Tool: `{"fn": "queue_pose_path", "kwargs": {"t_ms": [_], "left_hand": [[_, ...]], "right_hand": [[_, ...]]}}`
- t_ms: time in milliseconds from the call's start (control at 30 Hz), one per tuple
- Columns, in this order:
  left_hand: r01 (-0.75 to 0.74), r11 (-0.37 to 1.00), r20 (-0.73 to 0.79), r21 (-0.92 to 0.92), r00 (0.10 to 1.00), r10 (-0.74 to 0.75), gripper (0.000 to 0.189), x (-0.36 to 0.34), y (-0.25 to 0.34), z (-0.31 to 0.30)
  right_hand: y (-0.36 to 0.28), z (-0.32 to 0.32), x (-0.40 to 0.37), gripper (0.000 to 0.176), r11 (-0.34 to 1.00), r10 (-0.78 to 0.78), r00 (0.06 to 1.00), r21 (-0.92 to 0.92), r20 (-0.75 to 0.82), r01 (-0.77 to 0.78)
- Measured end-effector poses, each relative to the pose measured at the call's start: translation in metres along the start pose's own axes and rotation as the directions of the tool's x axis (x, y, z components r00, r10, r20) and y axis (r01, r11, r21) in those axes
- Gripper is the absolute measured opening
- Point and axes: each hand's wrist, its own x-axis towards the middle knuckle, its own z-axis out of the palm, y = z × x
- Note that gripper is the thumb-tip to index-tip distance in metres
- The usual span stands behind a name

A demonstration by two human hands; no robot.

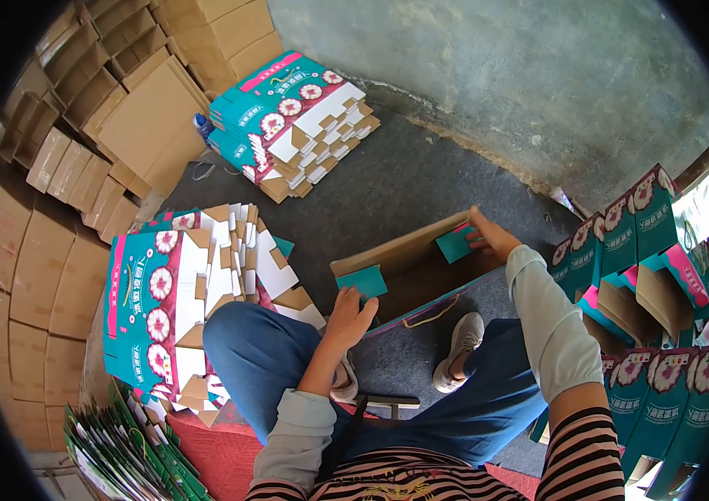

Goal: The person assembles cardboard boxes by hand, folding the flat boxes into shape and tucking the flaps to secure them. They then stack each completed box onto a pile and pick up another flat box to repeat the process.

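Note:
An open cardboard box, brown inside with teal end flaps, lies in front of my knees with its opening towards me. My left hand grips its left end, with fingertips at the lower edge of the left teal flap. At the other end my right hand is closed over the edge, its fingers against the right teal flap. A yellow cord handle shows on the near side of the box. Part of the left end is hidden behind my left hand.
Flat printed cartons are stacked at left and at the back. Made-up teal boxes stand on the right. Brown cartons line the left side. A blue bottle stands by the back stack. A grey wall bounds the far side.

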Motion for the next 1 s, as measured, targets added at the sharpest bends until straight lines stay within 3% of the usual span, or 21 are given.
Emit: {"fn": "queue_pose_path", "kwargs": {"t_ms": [33,133,233,367,467,533,633,667,733,833,933,1000], "left_hand": [[0.001,1.0,0.002,0.01,1.0,-0.001,0.075,0.0,0.001,0.0],[0.005,1.0,-0.006,0.019,1.0,-0.005,0.076,-0.002,0.005,-0.001],[-0.001,1.0,-0.012,0.002,1.0,0.001,0.073,-0.002,0.003,-0.002],[-0.052,0.998,-0.094,-0.036,0.994,0.049,0.047,-0.004,-0.006,0.003],[-0.124,0.969,-0.252,-0.214,0.965,0.067,0.04,-0.009,-0.018,0.011],[-0.049,0.968,-0.288,-0.247,0.957,-0.024,0.033,-0.019,-0.012,0.005],[-0.018,0.969,-0.359,-0.246,0.93,-0.074,0.029,-0.032,-0.001,-0.007],[-0.02,0.971,-0.387,-0.238,0.919,-0.076,0.028,-0.034,0.001,-0.01],[-0.01,0.978,-0.383,-0.209,0.921,-0.072,0.027,-0.034,0.0,-0.012],[-0.061,0.986,-0.399,-0.158,0.917,-0.007,0.027,-0.032,-0.005,-0.008],[-0.124,0.988,-0.399,-0.091,0.914,0.078,0.03,-0.031,-0.003,-0.008],[-0.136,0.988,-0.382,-0.079,0.919,0.096,0.034,-0.03,0.0,-0.009]], "right_hand": [[-0.017,0.002,-0.02,0.086,0.986,0.099,0.994,0.14,-0.05,-0.092],[-0.027,0.007,-0.024,0.099,0.974,0.118,0.985,0.205,-0.124,-0.091],[-0.042,0.013,-0.033,0.107,0.984,0.124,0.987,0.143,-0.099,-0.109],[-0.027,0.004,-0.012,0.109,0.98,0.13,0.991,0.153,-0.017,-0.126],[-0.013,-0.005,-0.007,0.106,0.973,0.12,0.992,0.194,0.032,-0.124],[-0.002,-0.007,-0.008,0.102,0.968,0.1,0.995,0.23,0.015,-0.101],[0.004,-0.008,-0.002,0.092,0.974,0.035,0.999,-0.223,-0.006,-0.035],[0.006,-0.004,0.001,0.088,0.903,-0.032,0.999,-0.429,-0.032,0.015],[0.005,0.008,0.0,0.081,0.63,-0.172,0.984,-0.773,-0.04,0.078],[-0.009,0.02,-0.01,0.076,0.456,-0.181,0.981,-0.89,-0.068,0.022],[-0.03,0.031,-0.008,0.073,0.264,-0.075,0.996,-0.964,-0.041,-0.02],[-0.033,0.041,-0.009,0.076,0.221,-0.209,0.977,-0.972,0.039,0.085]]}}
